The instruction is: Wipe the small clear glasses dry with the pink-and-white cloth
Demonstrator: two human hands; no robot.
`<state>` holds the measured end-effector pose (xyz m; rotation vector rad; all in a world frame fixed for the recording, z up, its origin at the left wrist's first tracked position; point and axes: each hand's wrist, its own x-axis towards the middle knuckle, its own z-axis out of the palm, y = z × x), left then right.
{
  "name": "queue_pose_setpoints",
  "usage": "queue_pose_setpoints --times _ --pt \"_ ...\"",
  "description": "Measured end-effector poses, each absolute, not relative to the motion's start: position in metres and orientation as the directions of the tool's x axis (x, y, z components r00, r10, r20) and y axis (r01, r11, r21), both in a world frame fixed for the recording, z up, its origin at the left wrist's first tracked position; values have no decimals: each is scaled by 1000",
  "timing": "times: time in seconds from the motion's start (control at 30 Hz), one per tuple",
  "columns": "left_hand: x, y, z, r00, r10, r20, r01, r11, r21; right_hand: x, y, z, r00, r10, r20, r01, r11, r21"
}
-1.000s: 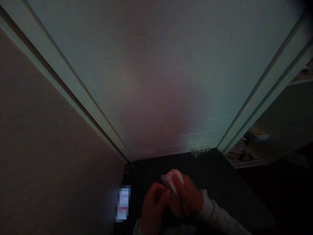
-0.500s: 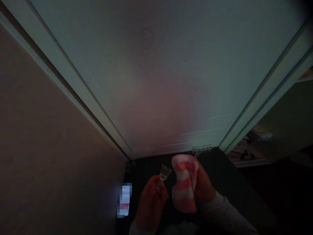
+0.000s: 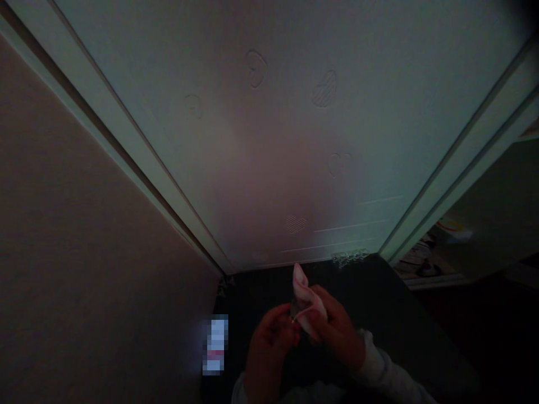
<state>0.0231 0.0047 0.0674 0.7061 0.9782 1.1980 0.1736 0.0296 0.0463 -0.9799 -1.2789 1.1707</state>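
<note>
In the dim head view, my left hand (image 3: 273,336) is closed on the stem of a small clear glass (image 3: 294,307). The glass is mostly hidden behind a pink-and-white striped cloth (image 3: 309,306). My right hand (image 3: 341,325) grips this cloth, with the thumb on its near side. The cloth is folded over the bowl of the glass and touches it. Both hands are close together above a dark surface (image 3: 357,292).
A pale panel (image 3: 269,140) with embossed hearts rises behind the dark surface. Several small glass pieces (image 3: 350,258) stand along its foot on the right. A lit, blurred-out phone-like screen (image 3: 215,343) lies at left beside a brown wall (image 3: 105,252). Items sit on a shelf (image 3: 433,247) at right.
My right hand has brought the cloth left onto the glass, and the cloth is now bunched around it. My left hand has shifted slightly right, still holding the glass.
</note>
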Motion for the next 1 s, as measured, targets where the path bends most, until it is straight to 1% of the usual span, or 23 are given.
queue_pose_setpoints --times 0.07,0.2,0.33,0.43,0.53,0.7,0.77,0.93,1.0 --pt "21 2 71 97 978 -183 -349 206 914 174 28 50 -145 958 246 9 250 -968" --pt "15 -5 80 138 979 -147 -236 177 956 177 30 58 -267 935 232 93 265 -960" --pt "9 -7 85 182 978 -99 -206 136 969 180 27 65 -276 935 224 152 272 -950" --pt "8 -6 88 217 974 -71 -231 122 965 179 24 68 -263 928 263 116 301 -946" --pt "8 -5 91 236 967 -97 -235 153 960 178 22 68 -254 916 310 84 340 -937" --pt "14 -5 88 213 970 -118 -276 175 945 173 21 68 -137 924 356 61 367 -928" --pt "17 -5 86 194 974 -119 -286 172 943 170 21 65 -101 938 332 23 336 -942" --pt "21 -4 84 143 980 -138 -313 177 933 163 19 54 -43 983 181 -115 175 -978" --pt "21 -4 85 127 980 -153 -303 185 935 164 19 55 -46 988 146 -144 138 -980"
